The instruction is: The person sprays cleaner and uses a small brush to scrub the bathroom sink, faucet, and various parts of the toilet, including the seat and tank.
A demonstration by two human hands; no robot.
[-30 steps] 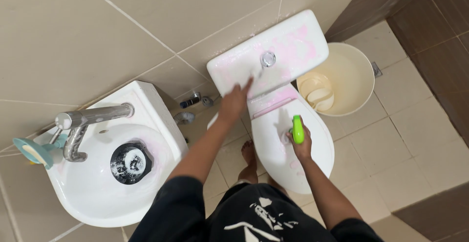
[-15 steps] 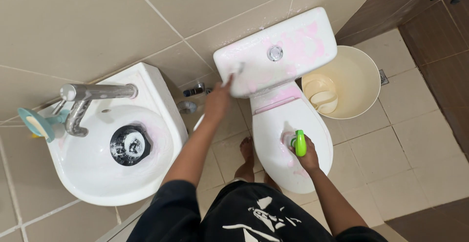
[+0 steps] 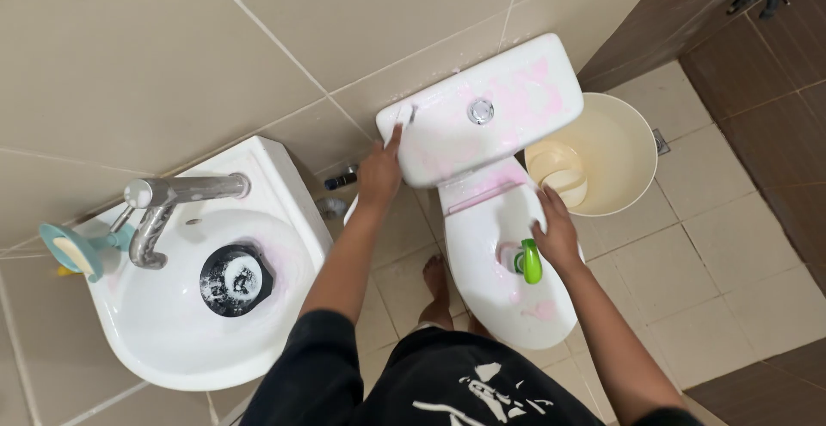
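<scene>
Head view: left hand point(image 3: 379, 172) pinches a small white scrubber point(image 3: 403, 116) against the cistern point(image 3: 482, 120) at upper centre; right hand point(image 3: 557, 237) grips a green bottle point(image 3: 531, 261) on the closed lid point(image 3: 508, 262). Pink foam looks slippery; the bottle could slide off.

Worn on the head, looking steeply down from standing height. Toilet tank point(image 3: 482, 116) at 12 o'clock, sink point(image 3: 185, 293) at 9 o'clock, bucket point(image 3: 602, 146) at 2 o'clock, own torso at 6 o'clock.
</scene>
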